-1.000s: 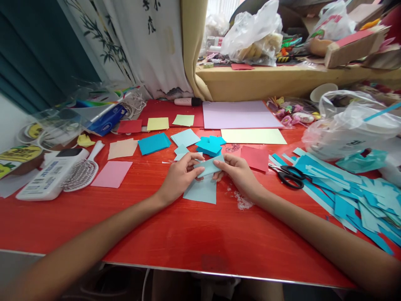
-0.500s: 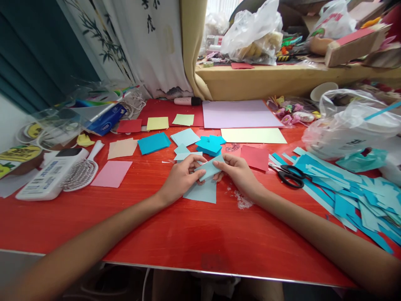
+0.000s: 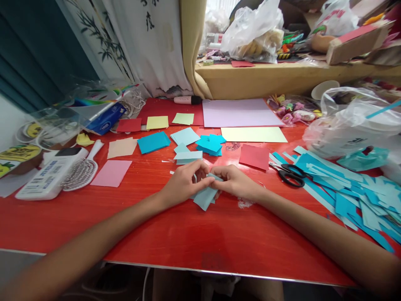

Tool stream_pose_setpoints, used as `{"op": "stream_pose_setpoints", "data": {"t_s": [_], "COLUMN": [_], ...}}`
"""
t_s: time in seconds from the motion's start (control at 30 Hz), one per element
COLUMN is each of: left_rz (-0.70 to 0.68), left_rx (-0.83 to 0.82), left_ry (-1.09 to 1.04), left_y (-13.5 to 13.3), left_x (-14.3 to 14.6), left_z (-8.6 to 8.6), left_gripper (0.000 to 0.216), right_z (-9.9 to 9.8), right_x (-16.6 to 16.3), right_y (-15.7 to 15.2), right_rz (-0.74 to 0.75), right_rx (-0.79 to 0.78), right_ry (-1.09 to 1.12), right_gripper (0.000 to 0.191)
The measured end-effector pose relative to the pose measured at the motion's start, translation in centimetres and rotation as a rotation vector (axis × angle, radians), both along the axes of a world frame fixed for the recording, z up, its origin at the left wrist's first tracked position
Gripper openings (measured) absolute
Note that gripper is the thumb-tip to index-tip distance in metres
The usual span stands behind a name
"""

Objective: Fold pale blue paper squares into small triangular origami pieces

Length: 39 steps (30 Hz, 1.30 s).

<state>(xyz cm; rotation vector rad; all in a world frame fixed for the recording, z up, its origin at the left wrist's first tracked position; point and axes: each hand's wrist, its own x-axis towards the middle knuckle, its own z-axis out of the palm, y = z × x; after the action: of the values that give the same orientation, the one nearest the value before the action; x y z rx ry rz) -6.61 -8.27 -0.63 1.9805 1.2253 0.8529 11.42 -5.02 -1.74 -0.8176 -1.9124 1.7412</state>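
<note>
Between my two hands is a folded piece of light blue paper, tilted down toward me over the red table. My left hand pinches its upper left part, thumb on top. From the other side my right hand grips its upper right edge with thumb and fingers. Part of the paper is hidden by the fingers, and another light blue sheet shows partly beneath it. Just beyond my left hand lie folded pale blue pieces. Bright blue folded pieces rest behind them.
Black-handled scissors lie to the right, beside a heap of blue paper strips. A red paper square is nearer my right hand. On the left are a pink square, a hairbrush and a white box-like item.
The folded light blue paper has turned from lying slantwise between my hands to pointing down toward me. My hands have come closer together and slightly lower.
</note>
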Motion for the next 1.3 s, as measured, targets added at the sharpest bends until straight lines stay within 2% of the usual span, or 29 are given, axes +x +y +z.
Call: {"op": "stream_pose_setpoints", "data": {"t_s": [0.2,0.3,0.4,0.57,0.77,1.0,1.17,1.3], "left_rz": [0.020,0.082,0.134,0.183,0.149,0.050,0.030,0.066], "left_rx": [0.077,0.063,0.012,-0.046,-0.054,0.078,0.306,0.470], "left_ry": [0.047,-0.014,-0.127,-0.287,-0.242,0.000,0.072,0.066], "left_y": [-0.15,-0.13,-0.08,0.06,0.12,-0.29,-0.11,0.16], "left_x": [0.15,0.17,0.13,-0.03,-0.07,0.42,0.10,-0.26], "left_z": [-0.09,-0.06,-0.12,-0.13,-0.05,0.02,-0.41,-0.31], "left_gripper": [0.020,0.020,0.020,0.021,0.019,0.015,0.016,0.016], "right_z": [-0.05,-0.10,-0.13,-0.03,-0.05,-0.04,-0.12,-0.13], "right_x": [-0.01,-0.09,-0.15,-0.12,-0.02,-0.02,-0.12,-0.25], "right_y": [0.02,0.19,0.39,0.63,0.52,0.09,0.03,0.07], "right_rz": [0.004,-0.086,-0.171,-0.192,-0.184,-0.050,-0.013,-0.043], "right_rx": [0.071,0.125,0.068,-0.071,-0.006,0.183,0.222,0.278], "right_ry": [-0.025,-0.056,-0.002,0.116,0.075,-0.030,-0.049,-0.066], "right_gripper": [0.022,0.027,0.027,0.028,0.029,0.030,0.026,0.032]}}
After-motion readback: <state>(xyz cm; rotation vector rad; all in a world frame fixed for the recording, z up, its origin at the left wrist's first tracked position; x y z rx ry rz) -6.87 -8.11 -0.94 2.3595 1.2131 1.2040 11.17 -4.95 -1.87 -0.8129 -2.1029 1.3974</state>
